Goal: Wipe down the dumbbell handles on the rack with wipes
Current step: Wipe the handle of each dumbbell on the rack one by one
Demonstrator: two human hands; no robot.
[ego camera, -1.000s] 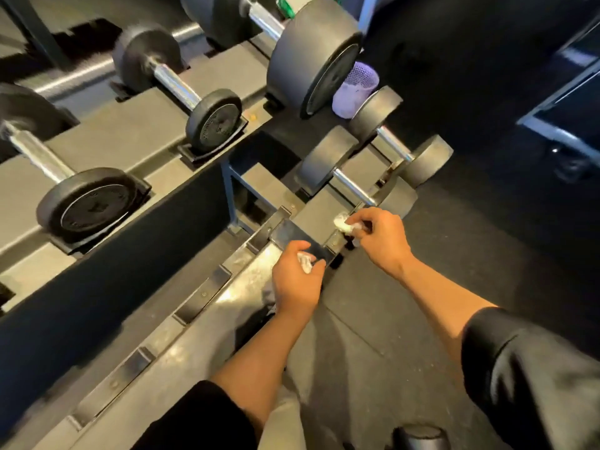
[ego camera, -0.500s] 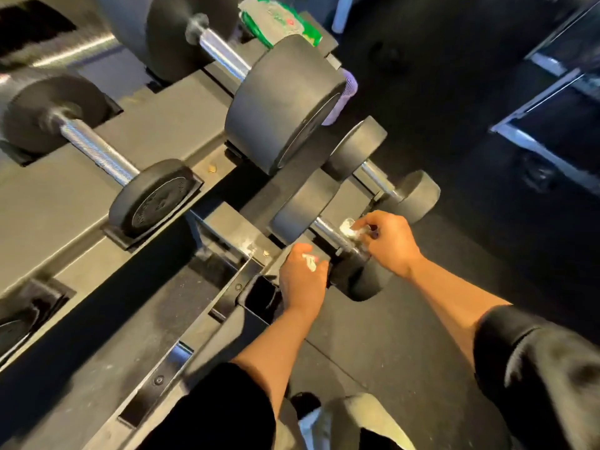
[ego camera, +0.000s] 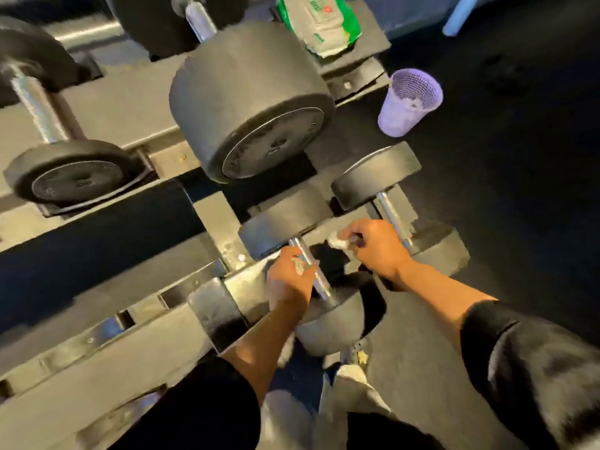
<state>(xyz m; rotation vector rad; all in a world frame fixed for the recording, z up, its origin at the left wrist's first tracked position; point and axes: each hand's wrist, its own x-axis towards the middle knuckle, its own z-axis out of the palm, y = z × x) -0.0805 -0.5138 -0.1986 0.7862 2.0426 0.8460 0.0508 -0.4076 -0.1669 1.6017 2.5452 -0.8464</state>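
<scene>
Closing on small dumbbell handle [ego camera: 310,271] at lower centre of frame: left hand [ego camera: 289,280] now beside bar, fingers curled round white wipe [ego camera: 298,265]. Right hand [ego camera: 376,246] pinches second wipe [ego camera: 337,242], off bar. Wiping likely starting.

dark rubber floor [ego camera: 519,206], lilac mesh basket [ego camera: 409,102], dim light
</scene>
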